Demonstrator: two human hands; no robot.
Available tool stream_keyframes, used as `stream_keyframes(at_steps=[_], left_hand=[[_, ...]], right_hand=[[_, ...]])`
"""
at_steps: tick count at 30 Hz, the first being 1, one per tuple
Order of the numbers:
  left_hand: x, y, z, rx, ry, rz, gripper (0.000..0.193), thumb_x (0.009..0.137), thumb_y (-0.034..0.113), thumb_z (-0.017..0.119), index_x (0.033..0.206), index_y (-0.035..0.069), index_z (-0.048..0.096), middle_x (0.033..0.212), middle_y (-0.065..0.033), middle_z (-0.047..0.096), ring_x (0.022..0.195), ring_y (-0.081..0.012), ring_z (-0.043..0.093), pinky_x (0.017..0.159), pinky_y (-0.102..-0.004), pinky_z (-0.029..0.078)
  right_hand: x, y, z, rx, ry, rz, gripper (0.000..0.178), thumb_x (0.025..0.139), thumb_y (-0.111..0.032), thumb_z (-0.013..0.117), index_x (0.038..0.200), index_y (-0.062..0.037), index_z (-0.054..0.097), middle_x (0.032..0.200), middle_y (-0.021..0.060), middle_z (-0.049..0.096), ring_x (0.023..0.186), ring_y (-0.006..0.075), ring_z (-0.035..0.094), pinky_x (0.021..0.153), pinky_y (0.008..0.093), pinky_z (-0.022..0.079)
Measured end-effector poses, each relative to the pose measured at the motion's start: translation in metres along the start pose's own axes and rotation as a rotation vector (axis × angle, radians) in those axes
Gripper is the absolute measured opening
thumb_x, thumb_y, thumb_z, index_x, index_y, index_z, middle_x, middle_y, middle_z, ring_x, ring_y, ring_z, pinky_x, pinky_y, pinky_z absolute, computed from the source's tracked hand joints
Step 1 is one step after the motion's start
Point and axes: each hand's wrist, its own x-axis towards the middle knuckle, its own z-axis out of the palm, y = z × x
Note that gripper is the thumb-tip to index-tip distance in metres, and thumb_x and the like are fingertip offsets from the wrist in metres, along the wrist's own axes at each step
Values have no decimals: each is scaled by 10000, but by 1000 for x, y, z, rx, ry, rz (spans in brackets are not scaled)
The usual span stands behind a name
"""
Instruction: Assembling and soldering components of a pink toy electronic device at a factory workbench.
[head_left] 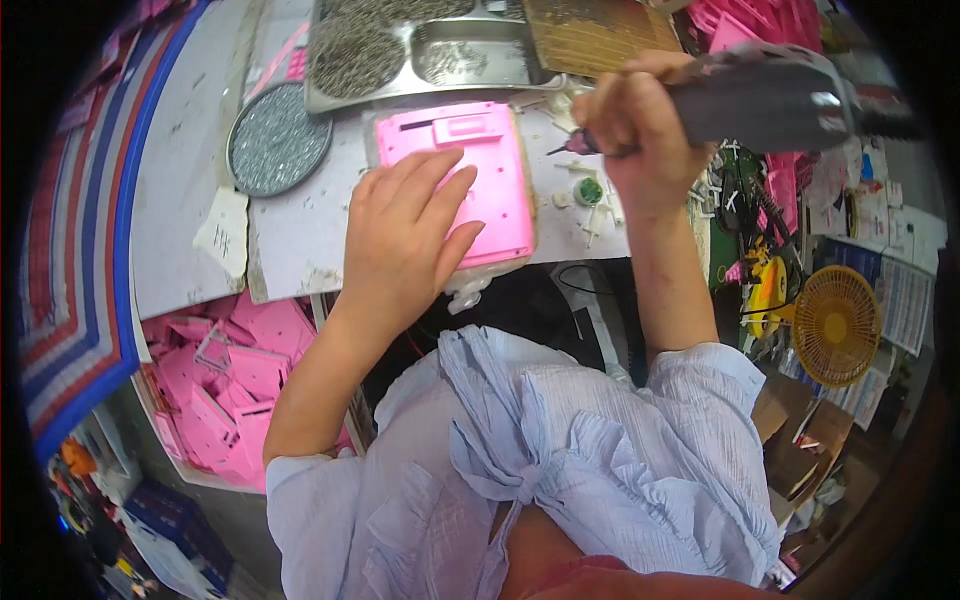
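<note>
A flat pink plastic panel (487,160) lies on the grey worktable (300,230), on a clear plastic sheet. My left hand (405,235) rests flat on the panel's lower left part, fingers spread, pressing it down. To the right of the panel, my right hand (640,125) is raised and closed around a grey electric screwdriver (770,100). The tool's thin bit points left toward the panel's right edge, a little apart from it.
A metal tray (420,50) with compartments of small screws sits behind the panel, and a round dish of screws (278,140) lies to its left. A box of pink plastic parts (235,375) stands below the table on my left. A yellow fan (835,325) is at the right.
</note>
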Motion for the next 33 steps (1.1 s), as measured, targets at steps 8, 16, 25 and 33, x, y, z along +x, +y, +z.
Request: stream_keyframes(at_steps=[8, 16, 25, 33], left_hand=[[2, 1, 31, 209, -125, -62, 375, 849, 250, 755, 1186, 92, 711, 1358, -48, 640, 1341, -241, 526, 1146, -514, 280], [-2, -1, 32, 191, -138, -93, 386, 852, 245, 756, 1213, 118, 708, 1381, -33, 631, 1361, -235, 513, 1183, -543, 207], [8, -23, 39, -85, -43, -9, 400, 816, 290, 771, 1164, 99, 722, 1230, -81, 667, 1274, -275, 549, 1116, -543, 288], [34, -44, 0, 240, 202, 99, 372, 774, 304, 788, 1043, 79, 664, 1381, -123, 588, 1333, -367, 506, 1105, -618, 350]], right_hand=[[0, 40, 0, 36, 61, 26, 54, 970, -30, 609, 972, 21, 593, 612, 60, 548, 489, 131, 488, 567, 352, 511], [-8, 28, 10, -152, -45, 115, 108, 989, -94, 591, 930, -52, 510, 559, 24, 459, 480, 135, 427, 522, 342, 441], [-46, 0, 7, -242, -152, 149, 170, 995, -142, 619, 983, -61, 469, 629, 75, 501, 535, 154, 461, 562, 359, 459], [8, -45, -2, 358, -261, 143, 147, 1024, -153, 533, 1128, -70, 595, 647, -17, 456, 577, 100, 418, 636, 315, 402]])
